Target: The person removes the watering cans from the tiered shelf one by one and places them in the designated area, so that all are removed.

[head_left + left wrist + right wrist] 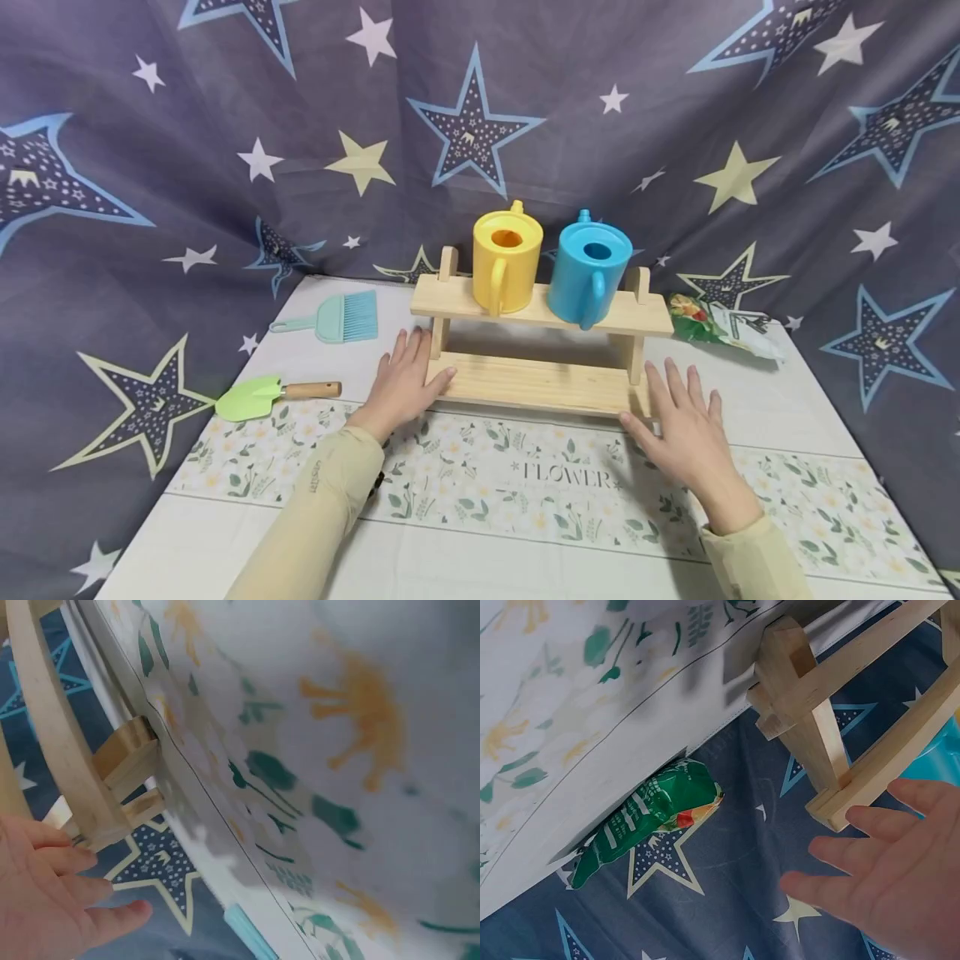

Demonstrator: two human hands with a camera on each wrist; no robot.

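A two-tier wooden shelf (525, 385) stands at the middle of the table's back half. On its upper board sit a yellow watering can (517, 262) and, to the right, a blue watering can (590, 267), handles toward me. My left hand (405, 379) is at the shelf's left end, fingers extended, thumb overlapping the lower board. At the right end my right hand (686, 425) has its fingers spread, thumb close to the lower board's corner. In the right wrist view, the fingers (855, 855) appear straight beside the shelf frame (817, 712). Neither hand holds anything.
Left on the table lie a teal brush (348, 318) and a green trowel (251, 398) with a wooden handle. A green and white packet (723, 327) lies behind the right hand. A floral runner (510, 483) crosses the table, and a starry cloth (600, 108) hangs behind.
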